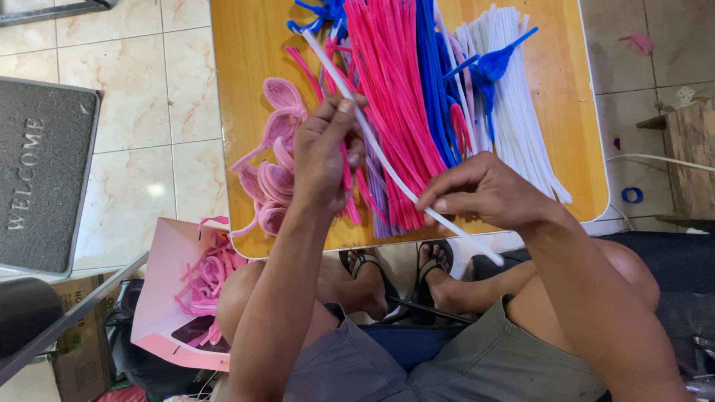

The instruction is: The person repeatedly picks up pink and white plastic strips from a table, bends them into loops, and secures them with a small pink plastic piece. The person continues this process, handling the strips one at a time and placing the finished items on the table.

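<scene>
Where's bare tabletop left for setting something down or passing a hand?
Bare patches on the orange wooden table: the left strip, between its left edge and the pale pink looped pipe-cleaner shapes, and the right strip, between the white pipe cleaners and the right edge. Crowded: the middle, under hot pink pipe cleaners and blue pipe cleaners, and both hands' grip on one white stem.

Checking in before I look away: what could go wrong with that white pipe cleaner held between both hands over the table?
The white pipe cleaner is pinched by the left hand and right hand; its free lower end juts past the table edge toward the legs and might snag. The hands work right above the hot pink stems, so a sweep could scatter them. Finished pink loops lie near the edge and may slide off.
</scene>
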